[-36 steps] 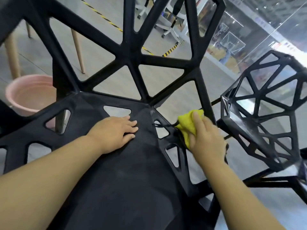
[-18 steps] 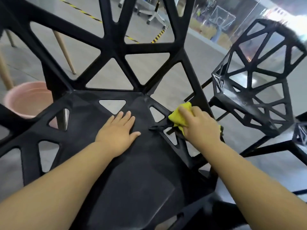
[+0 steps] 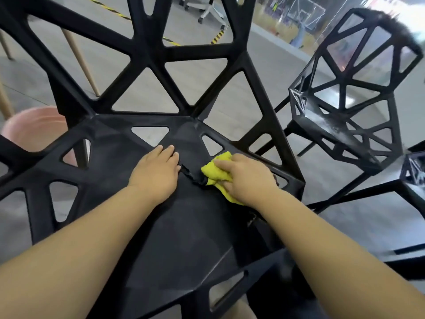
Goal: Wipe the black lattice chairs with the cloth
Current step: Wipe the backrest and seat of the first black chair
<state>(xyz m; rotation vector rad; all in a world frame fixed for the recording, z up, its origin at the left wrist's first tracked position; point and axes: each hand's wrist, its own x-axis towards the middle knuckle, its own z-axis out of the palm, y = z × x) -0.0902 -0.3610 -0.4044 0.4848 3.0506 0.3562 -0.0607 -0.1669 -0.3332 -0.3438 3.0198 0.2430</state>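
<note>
A black lattice chair (image 3: 184,238) fills the view, its seat below me and its open triangular back rising behind. My right hand (image 3: 246,178) presses a bunched yellow cloth (image 3: 216,170) onto the right side of the seat, just inside the right rim. My left hand (image 3: 156,173) lies flat on the seat's middle, fingers together, holding nothing. A thin black cord (image 3: 192,174) trails on the seat between the two hands. A second black lattice chair (image 3: 345,120) stands to the right.
A pink bucket (image 3: 32,127) sits on the grey floor at the left, behind the chair's arm. Wooden legs (image 3: 78,51) stand at the back left. Part of a third black lattice frame (image 3: 411,173) shows at the right edge. An office chair base (image 3: 207,8) is far back.
My right hand and the cloth have slid left from the seat's right rim onto the seat surface, closer to my left hand. The view has dipped, and the second chair shows more fully.
</note>
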